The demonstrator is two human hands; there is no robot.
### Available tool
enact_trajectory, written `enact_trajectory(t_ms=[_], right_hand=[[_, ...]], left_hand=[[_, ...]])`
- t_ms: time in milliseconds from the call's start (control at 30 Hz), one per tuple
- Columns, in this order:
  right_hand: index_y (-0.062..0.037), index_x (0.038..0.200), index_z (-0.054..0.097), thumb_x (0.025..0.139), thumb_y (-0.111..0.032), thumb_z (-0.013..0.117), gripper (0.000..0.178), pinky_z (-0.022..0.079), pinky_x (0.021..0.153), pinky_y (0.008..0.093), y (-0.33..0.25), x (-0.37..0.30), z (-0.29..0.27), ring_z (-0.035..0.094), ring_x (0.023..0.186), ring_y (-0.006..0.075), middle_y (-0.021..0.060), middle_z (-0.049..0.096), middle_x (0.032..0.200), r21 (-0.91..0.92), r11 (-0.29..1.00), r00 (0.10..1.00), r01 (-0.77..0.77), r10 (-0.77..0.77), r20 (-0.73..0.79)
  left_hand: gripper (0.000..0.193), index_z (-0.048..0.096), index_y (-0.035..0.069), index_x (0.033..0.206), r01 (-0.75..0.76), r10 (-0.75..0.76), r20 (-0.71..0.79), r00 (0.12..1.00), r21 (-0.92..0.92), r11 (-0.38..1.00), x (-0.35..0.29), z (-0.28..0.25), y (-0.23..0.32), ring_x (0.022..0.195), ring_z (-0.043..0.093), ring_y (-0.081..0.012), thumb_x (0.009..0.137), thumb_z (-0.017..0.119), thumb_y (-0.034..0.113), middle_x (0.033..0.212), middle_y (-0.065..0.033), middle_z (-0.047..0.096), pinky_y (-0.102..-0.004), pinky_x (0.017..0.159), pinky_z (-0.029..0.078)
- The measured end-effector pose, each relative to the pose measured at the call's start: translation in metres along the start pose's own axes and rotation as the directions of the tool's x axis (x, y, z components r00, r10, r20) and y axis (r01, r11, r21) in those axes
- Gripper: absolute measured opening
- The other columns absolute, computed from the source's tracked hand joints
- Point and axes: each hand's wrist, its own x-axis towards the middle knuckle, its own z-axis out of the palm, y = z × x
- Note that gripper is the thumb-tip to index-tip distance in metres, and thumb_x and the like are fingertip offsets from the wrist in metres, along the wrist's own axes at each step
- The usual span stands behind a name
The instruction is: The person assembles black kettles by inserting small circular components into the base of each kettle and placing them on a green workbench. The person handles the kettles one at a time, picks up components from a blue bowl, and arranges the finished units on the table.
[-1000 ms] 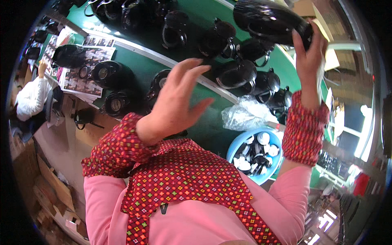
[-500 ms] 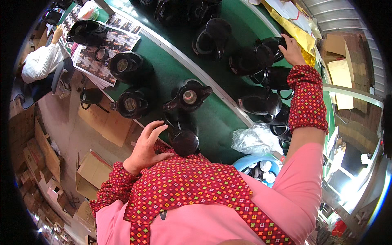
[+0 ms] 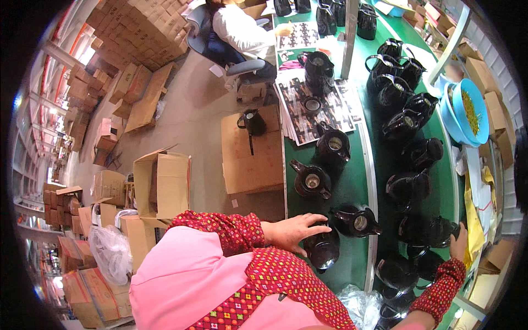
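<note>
My left hand (image 3: pixel 297 232) is open, fingers apart, its fingertips and thumb against a glossy black jug (image 3: pixel 323 252) at the table's near edge. Right beside it stands another black jug (image 3: pixel 352 221) with its top uncovered, showing a shiny round mouth. Across the divider, my right hand (image 3: pixel 458 243) has its fingers closed at the side of a black jug (image 3: pixel 438 231) lying among others; part of the grip is hidden. Two more open-topped jugs, one nearer (image 3: pixel 312 180) and one farther (image 3: pixel 333 144), line the left edge of the table.
A metal strip (image 3: pixel 367 181) divides the green table (image 3: pixel 352 268) lengthwise. Several black jugs crowd its right side. Printed sheets (image 3: pixel 297 118) bear a jug. A blue basin (image 3: pixel 465 113) sits at right. Clear plastic (image 3: pixel 360 302) lies near me. Cartons (image 3: pixel 173 179) stand left; a person in white sits beyond.
My view has swung left, bringing the floor, cartons and seated person further in. Both hands stay by the same jugs, the left now reaching further over its jug.
</note>
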Motion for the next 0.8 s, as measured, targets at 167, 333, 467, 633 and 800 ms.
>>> enact_trajectory(t_ms=[167, 333, 467, 633, 800], right_hand=[[-0.0113, 0.162, 0.039, 0.09, 0.001, 0.071, 0.08, 0.03, 0.128, 0.0493, -0.004, 0.001, -0.007, 0.038, 0.153, 0.0434, 0.0231, 0.042, 0.162, 0.005, 0.999, 0.999, -0.042, 0.042, 0.012], [-0.0137, 0.164, 0.038, 0.09, -0.001, 0.073, 0.083, 0.028, 0.129, 0.0488, -0.003, -0.005, -0.004, 0.036, 0.155, 0.0411, 0.0229, 0.042, 0.163, 0.007, 0.999, 0.999, -0.039, 0.039, -0.005], [-0.0154, 0.166, 0.037, 0.09, -0.004, 0.075, 0.085, 0.028, 0.128, 0.0503, -0.019, -0.014, -0.001, 0.037, 0.154, 0.041, 0.0229, 0.044, 0.163, -0.044, 0.994, 0.988, -0.104, 0.098, -0.116], [-0.0118, 0.162, 0.043, 0.094, -0.016, 0.074, 0.075, 0.031, 0.125, 0.0523, -0.061, -0.029, -0.008, 0.042, 0.149, 0.0425, 0.0224, 0.048, 0.16, -0.146, 0.988, 0.943, 0.043, -0.088, -0.32], [-0.008, 0.152, 0.055, 0.095, -0.018, 0.073, 0.06, 0.034, 0.124, 0.0512, -0.21, -0.092, -0.039, 0.048, 0.144, 0.0411, 0.0211, 0.054, 0.152, -0.006, 0.956, 0.924, 0.295, -0.286, -0.254]], left_hand=[[0.116, 0.034, 0.014, 0.165, 0.005, -0.005, 0.001, 1.0, -0.024, 1.0, 0.007, 0.004, -0.004, 0.147, 0.041, -0.0503, 0.068, 0.098, 0.025, 0.164, -0.0298, 0.032, -0.0536, 0.122, 0.04], [0.116, 0.035, 0.014, 0.165, 0.0, 0.0, -0.013, 1.0, 0.0, 1.0, 0.007, 0.004, -0.002, 0.147, 0.041, -0.05, 0.068, 0.098, 0.025, 0.163, -0.0289, 0.033, -0.0537, 0.122, 0.04], [0.115, 0.038, 0.014, 0.162, 0.02, -0.02, -0.018, 1.0, 0.007, 1.0, 0.008, 0.002, 0.002, 0.145, 0.042, -0.0492, 0.065, 0.098, 0.021, 0.163, -0.0271, 0.032, -0.0529, 0.122, 0.04], [0.114, 0.037, 0.015, 0.164, 0.014, -0.014, -0.005, 1.0, 0.01, 1.0, 0.008, 0.008, -0.008, 0.146, 0.041, -0.0493, 0.067, 0.097, 0.027, 0.164, -0.0274, 0.032, -0.053, 0.122, 0.04], [0.117, 0.034, 0.016, 0.165, 0.025, -0.025, 0.003, 1.0, -0.004, 1.0, 0.007, 0.009, -0.009, 0.148, 0.039, -0.0501, 0.068, 0.098, 0.028, 0.165, -0.0282, 0.03, -0.0535, 0.123, 0.039]])
